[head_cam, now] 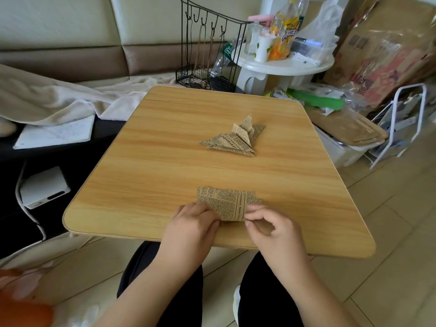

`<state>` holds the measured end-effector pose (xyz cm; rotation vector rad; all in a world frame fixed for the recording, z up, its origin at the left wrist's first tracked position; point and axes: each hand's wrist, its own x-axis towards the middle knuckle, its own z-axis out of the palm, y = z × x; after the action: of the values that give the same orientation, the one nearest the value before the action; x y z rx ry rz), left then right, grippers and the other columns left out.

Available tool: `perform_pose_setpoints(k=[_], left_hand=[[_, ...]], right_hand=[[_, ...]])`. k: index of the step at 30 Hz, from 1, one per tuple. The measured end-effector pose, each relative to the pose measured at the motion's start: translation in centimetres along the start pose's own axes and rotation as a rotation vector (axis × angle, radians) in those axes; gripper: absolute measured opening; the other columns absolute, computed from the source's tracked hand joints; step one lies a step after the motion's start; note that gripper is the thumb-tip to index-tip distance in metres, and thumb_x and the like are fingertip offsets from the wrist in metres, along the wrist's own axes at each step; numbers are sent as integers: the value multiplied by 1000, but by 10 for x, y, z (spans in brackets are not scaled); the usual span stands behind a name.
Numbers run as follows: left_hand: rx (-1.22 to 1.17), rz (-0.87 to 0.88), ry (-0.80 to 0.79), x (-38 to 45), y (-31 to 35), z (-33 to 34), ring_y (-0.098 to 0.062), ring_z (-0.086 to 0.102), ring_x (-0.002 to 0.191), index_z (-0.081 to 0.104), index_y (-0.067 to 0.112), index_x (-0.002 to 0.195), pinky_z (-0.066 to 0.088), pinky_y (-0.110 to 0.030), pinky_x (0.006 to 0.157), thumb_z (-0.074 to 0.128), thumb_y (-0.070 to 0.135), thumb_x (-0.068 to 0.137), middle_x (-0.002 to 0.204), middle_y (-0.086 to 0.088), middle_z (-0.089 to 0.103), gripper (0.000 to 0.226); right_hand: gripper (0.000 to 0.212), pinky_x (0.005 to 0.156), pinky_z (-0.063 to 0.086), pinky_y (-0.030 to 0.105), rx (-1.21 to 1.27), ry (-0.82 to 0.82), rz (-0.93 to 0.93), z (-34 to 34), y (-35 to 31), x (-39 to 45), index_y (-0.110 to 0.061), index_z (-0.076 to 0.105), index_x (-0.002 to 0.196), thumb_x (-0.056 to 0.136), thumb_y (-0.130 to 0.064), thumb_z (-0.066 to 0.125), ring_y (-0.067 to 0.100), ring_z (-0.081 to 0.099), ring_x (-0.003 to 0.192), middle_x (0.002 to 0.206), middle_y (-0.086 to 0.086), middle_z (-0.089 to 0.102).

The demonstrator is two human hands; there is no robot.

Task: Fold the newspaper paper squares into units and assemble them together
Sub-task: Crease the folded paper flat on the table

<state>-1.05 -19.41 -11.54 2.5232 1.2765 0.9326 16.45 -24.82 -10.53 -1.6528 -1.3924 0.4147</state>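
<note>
A partly folded newspaper-print paper square point(227, 202) lies near the front edge of the wooden table point(165, 166). My left hand point(192, 223) pinches its lower left edge. On its lower right edge my right hand point(269, 223) pinches too, with a flap of the paper turned up beside the fingers. Farther back, near the table's middle, lies a pile of folded newspaper units point(236, 138), pointed triangles stacked on each other, apart from both hands.
A black wire rack point(207, 55) stands behind the table's far edge. To its right is a white round stand point(285, 64) with a bottle and cups. Cardboard and plastic bags crowd the right side. A beige blanket point(59, 97) lies at left.
</note>
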Motion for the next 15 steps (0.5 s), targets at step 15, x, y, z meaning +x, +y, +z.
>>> perform_pose_setpoints(k=[15], left_hand=[[-410, -74, 457, -15, 14, -43, -16, 50, 113, 63, 31, 88, 39, -25, 94, 59, 17, 80, 114, 7, 47, 17]], right_hand=[[58, 71, 54, 16, 436, -82, 181, -36, -46, -8, -31, 77, 92, 81, 21, 55, 8, 70, 93, 98, -12, 74]])
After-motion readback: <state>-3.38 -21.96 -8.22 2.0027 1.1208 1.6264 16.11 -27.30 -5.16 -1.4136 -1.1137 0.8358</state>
